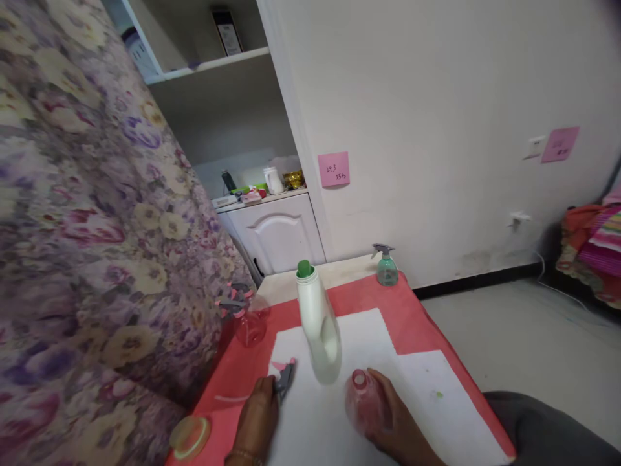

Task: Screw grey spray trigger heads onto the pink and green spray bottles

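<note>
My right hand (395, 421) is wrapped round a small pink see-through bottle (361, 401) with an open neck, held low over the white sheet (427, 382). Fingers of my left hand (257, 417) are closed on a grey and pink spray-trigger head (285, 377) that rests on the sheet. Between the two hands and a little farther off stands a tall white bottle with a green cap (317, 323).
A red cloth (417, 307) covers the table. A pink spray bottle (247, 317) stands at its left edge, a teal spray bottle (387, 265) at the far corner, a round lid (190, 437) near left. A flowered curtain (87, 213) hangs close on the left.
</note>
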Demonstrator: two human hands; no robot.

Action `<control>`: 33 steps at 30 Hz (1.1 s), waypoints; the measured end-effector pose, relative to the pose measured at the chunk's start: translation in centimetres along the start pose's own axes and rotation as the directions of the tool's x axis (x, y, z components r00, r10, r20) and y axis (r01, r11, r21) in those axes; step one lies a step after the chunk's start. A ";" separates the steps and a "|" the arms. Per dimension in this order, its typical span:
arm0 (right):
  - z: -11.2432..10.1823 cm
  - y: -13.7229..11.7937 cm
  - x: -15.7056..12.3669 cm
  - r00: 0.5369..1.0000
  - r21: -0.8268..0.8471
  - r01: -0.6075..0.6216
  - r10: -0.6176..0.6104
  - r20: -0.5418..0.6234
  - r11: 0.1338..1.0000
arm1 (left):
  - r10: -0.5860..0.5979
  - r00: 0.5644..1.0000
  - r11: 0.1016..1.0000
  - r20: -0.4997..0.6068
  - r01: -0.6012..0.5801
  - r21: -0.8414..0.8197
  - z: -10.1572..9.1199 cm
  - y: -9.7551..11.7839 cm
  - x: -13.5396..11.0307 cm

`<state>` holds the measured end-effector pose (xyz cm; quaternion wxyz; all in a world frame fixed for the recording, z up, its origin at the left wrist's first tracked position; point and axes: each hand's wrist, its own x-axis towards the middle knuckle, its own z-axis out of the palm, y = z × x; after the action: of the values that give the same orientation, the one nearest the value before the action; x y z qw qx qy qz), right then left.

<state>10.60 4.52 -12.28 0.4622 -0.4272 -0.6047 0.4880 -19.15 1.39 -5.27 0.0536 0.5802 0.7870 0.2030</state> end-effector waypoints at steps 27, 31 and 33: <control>0.6 0.6 0.3 0.998 0.003 0.052 -0.052 -0.033 0.999 | -0.205 0.971 0.342 -0.121 -0.045 -0.939 -9.7 18.6 -5.7; 0.1 0.8 0.5 0.996 0.020 0.086 -0.086 0.020 0.996 | -0.106 0.991 0.411 -0.082 -0.032 -0.911 -8.1 19.3 -5.3; 0.0 0.9 0.5 0.992 0.022 0.107 -0.108 0.065 0.994 | -0.070 0.996 0.448 -0.060 -0.023 -0.894 -7.3 19.5 -5.3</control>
<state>10.58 5.19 -13.06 0.4716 -0.3734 -0.6372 0.4819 -2.39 -0.68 8.08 0.3184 0.4447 0.5726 0.6107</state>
